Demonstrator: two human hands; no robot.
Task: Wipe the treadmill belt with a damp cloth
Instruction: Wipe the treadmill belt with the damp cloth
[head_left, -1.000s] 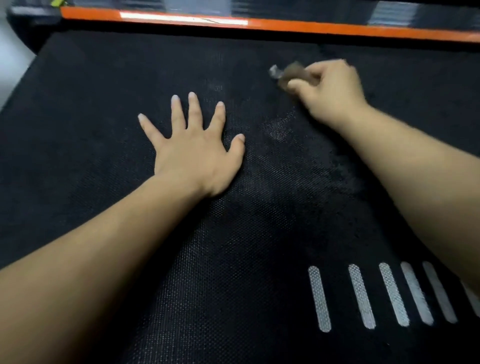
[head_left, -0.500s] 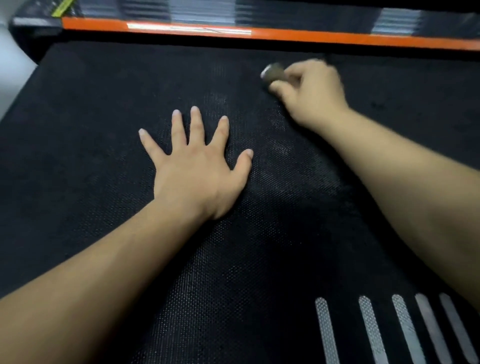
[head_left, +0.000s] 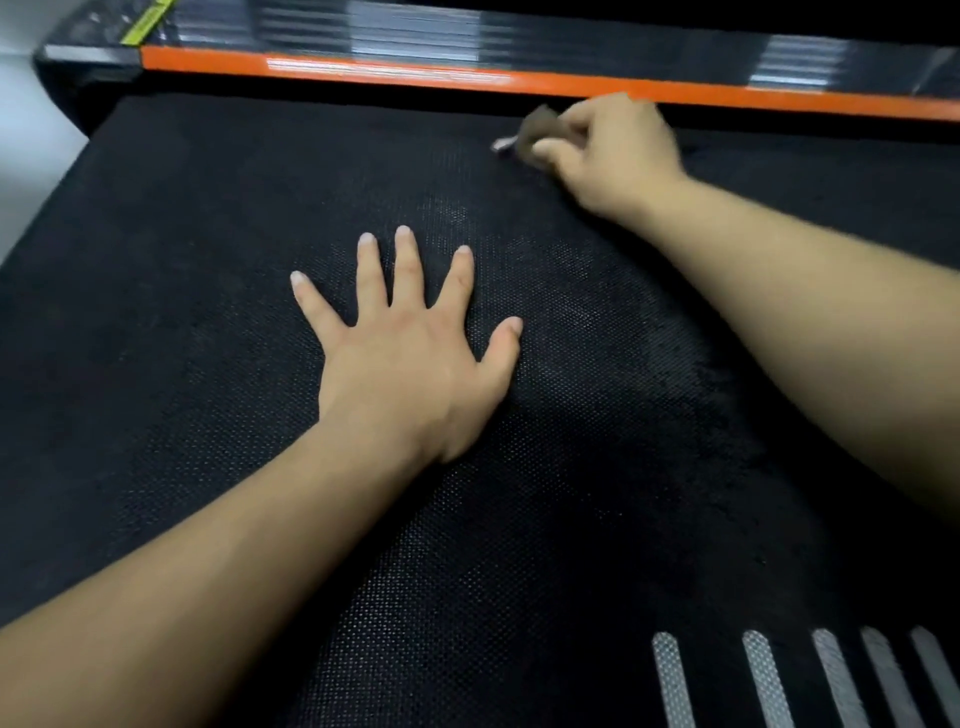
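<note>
Head camera looking forward and down over a treadmill belt (head_left: 208, 389).

The one wide-angle view is sitting close above the belt, facing its far edge, where an orange strip (head_left: 571, 85) is crossing the top; the left hand (head_left: 410, 374) is showing mid-picture, the right hand (head_left: 618, 150) and its cloth (head_left: 532, 132) farther off, blurring.

Open room on the belt (head_left: 182, 364) lay L of the left hand (head_left: 410, 364) & btwn the forearms. Left hand sat flat mid-belt, blocking that patch. An orange rail (head_left: 363, 73) closed the far edge; right hand (head_left: 613, 150) w/ cloth (head_left: 535, 132) was just beside it.
</note>
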